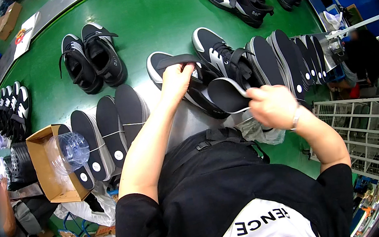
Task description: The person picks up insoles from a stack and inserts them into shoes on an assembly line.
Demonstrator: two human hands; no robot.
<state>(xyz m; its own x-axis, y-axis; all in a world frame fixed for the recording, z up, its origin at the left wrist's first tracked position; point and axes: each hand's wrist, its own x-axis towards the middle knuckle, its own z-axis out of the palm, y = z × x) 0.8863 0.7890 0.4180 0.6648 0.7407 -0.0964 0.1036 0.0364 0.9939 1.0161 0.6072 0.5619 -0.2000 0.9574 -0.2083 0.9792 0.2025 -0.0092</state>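
Observation:
My left hand [176, 82] pinches the strap [176, 60] of a black and grey shoe [155, 66] and holds it up off the opening. In my right hand [270, 106] is a black insole [229, 95] with a pale edge, gripped by one end. That insole is tilted over the heel of the shoe; my left hand and the strap partly hide the shoe's opening, so I cannot tell how far inside its front end reaches. A matching shoe [211, 46] stands just to the right, toe pointing away, its strap loose.
Tied stacks of black insoles [112, 129] stand at my left, more insole stacks [282, 54] at my right. A cardboard box [40, 161] holds a clear plastic container [74, 151]. Paired shoes [91, 59] sit farther back on the green table [150, 12]. A white wire rack [359, 119] is at right.

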